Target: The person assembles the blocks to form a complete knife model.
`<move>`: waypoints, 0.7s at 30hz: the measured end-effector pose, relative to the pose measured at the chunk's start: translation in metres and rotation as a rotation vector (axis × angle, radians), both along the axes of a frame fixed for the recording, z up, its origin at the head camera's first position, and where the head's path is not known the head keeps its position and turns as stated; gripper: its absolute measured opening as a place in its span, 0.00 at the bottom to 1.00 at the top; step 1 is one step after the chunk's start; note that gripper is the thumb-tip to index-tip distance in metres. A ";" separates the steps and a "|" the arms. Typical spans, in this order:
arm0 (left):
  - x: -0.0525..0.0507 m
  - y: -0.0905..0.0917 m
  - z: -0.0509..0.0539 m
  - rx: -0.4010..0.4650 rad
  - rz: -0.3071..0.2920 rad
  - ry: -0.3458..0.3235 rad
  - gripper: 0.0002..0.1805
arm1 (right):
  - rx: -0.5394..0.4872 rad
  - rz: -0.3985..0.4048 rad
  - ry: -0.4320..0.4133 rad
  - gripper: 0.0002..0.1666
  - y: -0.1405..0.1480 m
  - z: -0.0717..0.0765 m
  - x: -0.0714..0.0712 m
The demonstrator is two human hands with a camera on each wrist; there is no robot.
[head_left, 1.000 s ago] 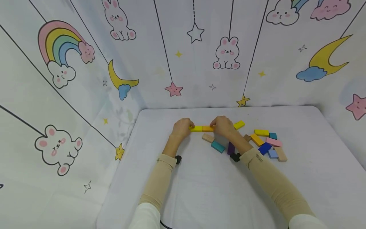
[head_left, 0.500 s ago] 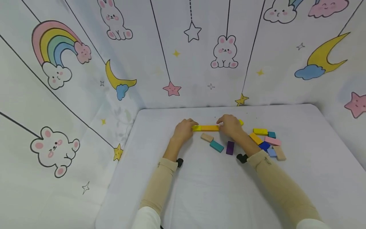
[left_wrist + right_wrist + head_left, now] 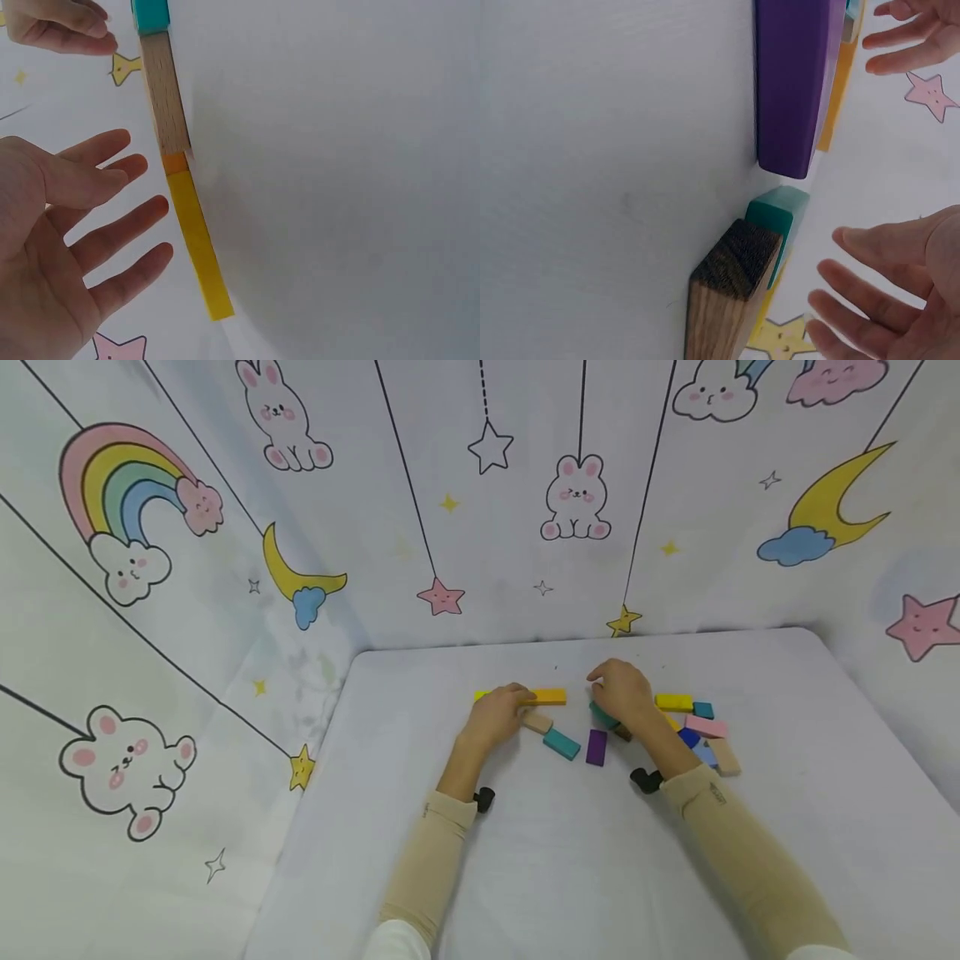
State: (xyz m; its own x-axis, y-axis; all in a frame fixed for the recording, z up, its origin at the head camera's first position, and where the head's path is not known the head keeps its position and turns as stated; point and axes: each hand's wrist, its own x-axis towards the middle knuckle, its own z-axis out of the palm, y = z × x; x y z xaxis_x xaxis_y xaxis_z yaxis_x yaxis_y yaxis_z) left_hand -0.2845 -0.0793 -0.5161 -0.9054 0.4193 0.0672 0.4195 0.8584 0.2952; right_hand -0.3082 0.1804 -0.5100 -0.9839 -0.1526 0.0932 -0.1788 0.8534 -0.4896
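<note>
My left hand point(image 3: 495, 718) is over the row of a yellow block point(image 3: 480, 696) and an orange block point(image 3: 552, 697), covering the part where they meet. In the left wrist view its fingers are spread beside the yellow block, holding nothing; contact cannot be made out. A plain wooden block point(image 3: 537, 721) and a teal block point(image 3: 561, 744) lie nearer the body. To the right, my right hand point(image 3: 622, 689) hovers with loosely bent fingers and nothing in them. Close to it are a green block point(image 3: 602, 714) and a brown block point(image 3: 735, 277), partly hidden in the head view.
A purple block point(image 3: 596, 747) lies in front of the hands. On the right is a loose group with a yellow block point(image 3: 674, 702), pink block point(image 3: 706, 726), wooden block point(image 3: 724, 757) and others. A patterned cloth wall point(image 3: 510, 560) rises behind the white table point(image 3: 555, 860).
My right hand has let go of the orange block and moved right. My left hand has slid right from the yellow block's left end, which now shows. The head view has shifted slightly.
</note>
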 end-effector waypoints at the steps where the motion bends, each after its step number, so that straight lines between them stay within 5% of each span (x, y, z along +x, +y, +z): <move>1: 0.001 0.001 0.000 0.006 0.000 0.000 0.19 | -0.002 -0.003 0.002 0.15 0.002 0.000 0.001; 10: 0.008 0.006 0.000 0.019 0.023 -0.010 0.19 | -0.006 -0.011 -0.039 0.16 0.016 0.002 0.014; 21: 0.010 0.008 0.004 0.020 0.039 -0.049 0.19 | -0.001 0.011 -0.058 0.20 0.027 0.002 0.014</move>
State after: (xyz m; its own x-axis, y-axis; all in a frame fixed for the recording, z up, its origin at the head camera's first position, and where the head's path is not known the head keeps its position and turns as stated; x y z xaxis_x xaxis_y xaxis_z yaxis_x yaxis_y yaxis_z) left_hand -0.2748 -0.0709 -0.5120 -0.9235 0.3823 0.0310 0.3703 0.8676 0.3320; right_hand -0.2946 0.2073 -0.5084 -0.9859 -0.1632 0.0367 -0.1595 0.8510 -0.5004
